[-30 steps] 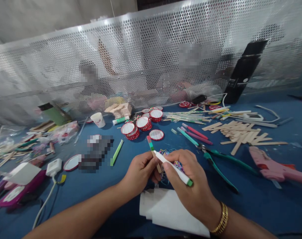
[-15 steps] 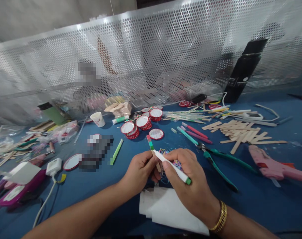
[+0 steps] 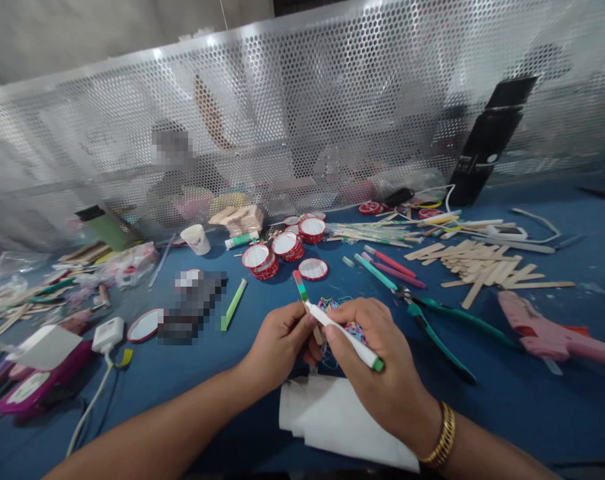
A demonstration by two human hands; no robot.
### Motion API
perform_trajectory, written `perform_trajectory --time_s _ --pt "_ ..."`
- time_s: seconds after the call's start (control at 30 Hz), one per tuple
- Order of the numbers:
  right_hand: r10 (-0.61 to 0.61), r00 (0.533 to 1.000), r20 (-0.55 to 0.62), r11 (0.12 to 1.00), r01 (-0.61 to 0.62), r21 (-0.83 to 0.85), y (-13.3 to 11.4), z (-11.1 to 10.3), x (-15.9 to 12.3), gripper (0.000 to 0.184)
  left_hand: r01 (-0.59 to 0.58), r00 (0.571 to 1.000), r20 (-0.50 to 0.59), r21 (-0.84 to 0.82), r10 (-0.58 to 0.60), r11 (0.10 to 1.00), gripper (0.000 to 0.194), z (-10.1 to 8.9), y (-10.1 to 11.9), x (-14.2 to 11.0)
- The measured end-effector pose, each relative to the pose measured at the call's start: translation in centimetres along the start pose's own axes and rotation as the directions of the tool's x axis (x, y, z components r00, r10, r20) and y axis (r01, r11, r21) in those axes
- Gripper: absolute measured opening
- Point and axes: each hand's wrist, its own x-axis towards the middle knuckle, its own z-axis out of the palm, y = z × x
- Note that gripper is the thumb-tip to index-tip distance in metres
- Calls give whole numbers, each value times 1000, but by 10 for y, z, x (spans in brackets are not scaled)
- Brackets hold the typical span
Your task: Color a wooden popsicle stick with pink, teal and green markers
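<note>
My left hand (image 3: 282, 339) pinches a wooden craft stick (image 3: 300, 285) whose upper end carries red, teal and green bands. In my right hand (image 3: 377, 340) is a white marker (image 3: 346, 340) with a green end, held like a pen. Its tip meets the stick just below the green band, by my left fingertips. A tangle of coloured loops (image 3: 355, 330), perhaps rubber bands or thread, lies behind the hands, partly hidden by them. Below them lies a folded white sheet (image 3: 332, 420), partly covered by my right hand and wrist.
To the right lie teal-handled pliers (image 3: 447, 340), a pink glue gun (image 3: 547, 333), several markers (image 3: 392, 263) and a pile of craft sticks (image 3: 487, 267). Red-rimmed round lids (image 3: 287, 247) and a paper cup (image 3: 196, 239) stand farther back, before a perforated metal screen (image 3: 262, 100). A white charger (image 3: 107, 335) lies left.
Both hands keep nearly the same place and grip. Slightly more green shows on the stick near the marker tip. A person behind the screen has shifted.
</note>
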Motion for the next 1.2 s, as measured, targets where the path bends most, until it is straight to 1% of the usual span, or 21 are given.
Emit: perform_trajectory --time_s 0.47,0.77,0.97,1.2 --pt "9 1000 29 1000 -9 -8 -1 0 0 6 -9 1000 3 9 9 1000 41 -1 -4 0" --pt "53 998 -30 998 -55 -41 1 -1 1 7 29 1000 -13 -1 -29 1000 44 0 0 0" --pt "19 1000 -1 1000 -19 5 -1 -1 0 6 -12 1000 -2 14 12 1000 42 0 -1 0" --pt "-3 1000 14 1000 3 -4 0 0 -1 6 -12 1000 6 36 12 999 40 -1 -4 -1"
